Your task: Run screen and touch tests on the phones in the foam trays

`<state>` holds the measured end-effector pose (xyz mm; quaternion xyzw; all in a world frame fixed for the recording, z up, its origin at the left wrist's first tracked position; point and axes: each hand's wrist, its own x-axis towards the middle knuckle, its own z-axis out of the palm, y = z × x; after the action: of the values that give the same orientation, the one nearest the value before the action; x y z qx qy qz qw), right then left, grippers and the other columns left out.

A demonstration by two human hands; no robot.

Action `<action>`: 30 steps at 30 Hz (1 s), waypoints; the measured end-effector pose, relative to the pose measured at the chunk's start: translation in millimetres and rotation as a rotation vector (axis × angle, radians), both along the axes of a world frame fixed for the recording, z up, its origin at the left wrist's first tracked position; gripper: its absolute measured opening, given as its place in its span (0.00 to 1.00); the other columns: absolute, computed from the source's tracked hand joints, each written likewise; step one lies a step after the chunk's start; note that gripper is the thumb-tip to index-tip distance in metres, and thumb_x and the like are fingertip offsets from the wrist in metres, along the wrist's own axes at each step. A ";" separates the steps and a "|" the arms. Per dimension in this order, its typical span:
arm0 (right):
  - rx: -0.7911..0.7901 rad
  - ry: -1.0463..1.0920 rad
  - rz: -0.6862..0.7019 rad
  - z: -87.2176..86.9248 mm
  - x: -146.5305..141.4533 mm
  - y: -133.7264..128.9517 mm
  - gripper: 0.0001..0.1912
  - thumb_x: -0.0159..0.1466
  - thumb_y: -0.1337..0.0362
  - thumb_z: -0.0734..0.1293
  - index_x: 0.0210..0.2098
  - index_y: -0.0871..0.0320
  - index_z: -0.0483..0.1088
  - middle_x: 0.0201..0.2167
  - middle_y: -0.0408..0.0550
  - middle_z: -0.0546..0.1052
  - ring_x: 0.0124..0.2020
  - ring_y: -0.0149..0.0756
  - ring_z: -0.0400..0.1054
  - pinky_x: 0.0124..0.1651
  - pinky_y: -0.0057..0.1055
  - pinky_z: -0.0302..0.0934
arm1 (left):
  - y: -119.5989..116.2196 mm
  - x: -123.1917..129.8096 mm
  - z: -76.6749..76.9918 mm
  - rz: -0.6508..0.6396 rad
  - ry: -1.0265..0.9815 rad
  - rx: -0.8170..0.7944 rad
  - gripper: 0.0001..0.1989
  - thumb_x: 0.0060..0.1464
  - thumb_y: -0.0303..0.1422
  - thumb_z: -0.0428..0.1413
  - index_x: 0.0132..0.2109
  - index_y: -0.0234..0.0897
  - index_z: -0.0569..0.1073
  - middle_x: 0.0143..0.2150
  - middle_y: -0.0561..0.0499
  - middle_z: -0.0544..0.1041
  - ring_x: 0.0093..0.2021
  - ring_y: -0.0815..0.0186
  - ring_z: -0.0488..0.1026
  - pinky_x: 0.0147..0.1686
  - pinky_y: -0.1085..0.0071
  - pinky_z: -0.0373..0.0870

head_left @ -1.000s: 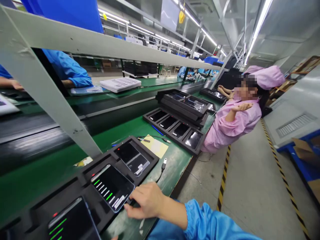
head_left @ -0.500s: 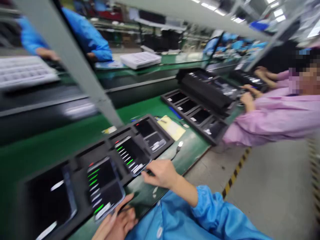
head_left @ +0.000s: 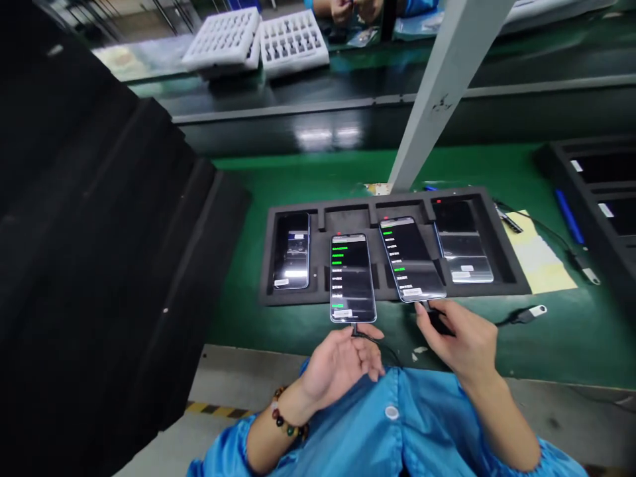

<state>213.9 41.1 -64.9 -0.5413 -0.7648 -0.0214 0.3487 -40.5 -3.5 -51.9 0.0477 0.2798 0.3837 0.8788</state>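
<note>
A black foam tray (head_left: 342, 219) holds phones in its compartments. Two lit phones with green and white text lines, the middle-left phone (head_left: 353, 278) and the middle-right phone (head_left: 411, 258), lie tilted across its front part. My left hand (head_left: 342, 368) is palm up below the middle-left phone, thumb and fingers closed round the cable plug (head_left: 354, 329) at its lower edge. My right hand (head_left: 462, 334) pinches at the lower edge of the middle-right phone, where a dark cable end is partly hidden. Darker phones lie at the left (head_left: 291, 252) and right (head_left: 463, 242) of the tray.
Tall black foam stacks (head_left: 99, 265) stand at the left. A grey post (head_left: 437, 99) rises behind the tray. At the right are yellow paper (head_left: 539, 255), loose cable connectors (head_left: 529, 315), a blue pen (head_left: 569, 216) and another tray (head_left: 586, 199). White trays (head_left: 293, 43) and a person's hands (head_left: 355, 10) are beyond.
The view has swung left, bringing the black stacks into sight and taking the pink-sleeved person out. Both hands remain at the lower edges of the two lit phones.
</note>
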 end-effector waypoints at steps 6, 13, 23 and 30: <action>-0.017 -0.004 0.002 0.2 2.9 0.7 0.07 0.70 0.62 0.76 0.38 0.57 0.77 0.23 0.37 0.77 0.21 0.26 0.71 0.29 0.26 0.62 | -4.5 12.3 2.2 0.104 -0.073 -0.053 0.19 0.71 0.48 0.55 0.44 0.34 0.76 0.29 0.50 0.78 0.28 0.65 0.73 0.45 0.64 0.70; 0.015 0.097 0.065 4.2 8.9 -4.8 0.07 0.68 0.66 0.77 0.38 0.57 0.76 0.23 0.37 0.77 0.19 0.24 0.67 0.27 0.24 0.62 | -8.5 34.9 12.3 0.282 -0.043 -0.113 0.20 0.69 0.48 0.60 0.35 0.38 0.70 0.31 0.49 0.79 0.34 0.64 0.76 0.51 0.62 0.74; -0.249 0.370 0.303 29.7 -7.6 -27.3 0.08 0.75 0.65 0.69 0.53 0.57 0.76 0.32 0.45 0.79 0.30 0.33 0.74 0.33 0.29 0.72 | -4.2 42.7 28.8 0.377 0.159 -0.171 0.23 0.67 0.42 0.64 0.27 0.38 0.66 0.24 0.55 0.71 0.30 0.69 0.72 0.50 0.66 0.80; -0.570 0.534 0.460 55.1 -9.4 -42.0 0.13 0.82 0.61 0.57 0.44 0.53 0.71 0.33 0.42 0.79 0.33 0.30 0.77 0.39 0.24 0.73 | -10.7 49.9 41.8 -0.030 0.261 0.364 0.21 0.74 0.49 0.56 0.46 0.35 0.79 0.29 0.49 0.82 0.19 0.70 0.73 0.28 0.72 0.71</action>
<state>204.5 -0.9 -9.8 -0.4182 -0.7238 0.4086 0.3665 9.3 -14.3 -10.0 0.2589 0.3168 0.4051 0.8176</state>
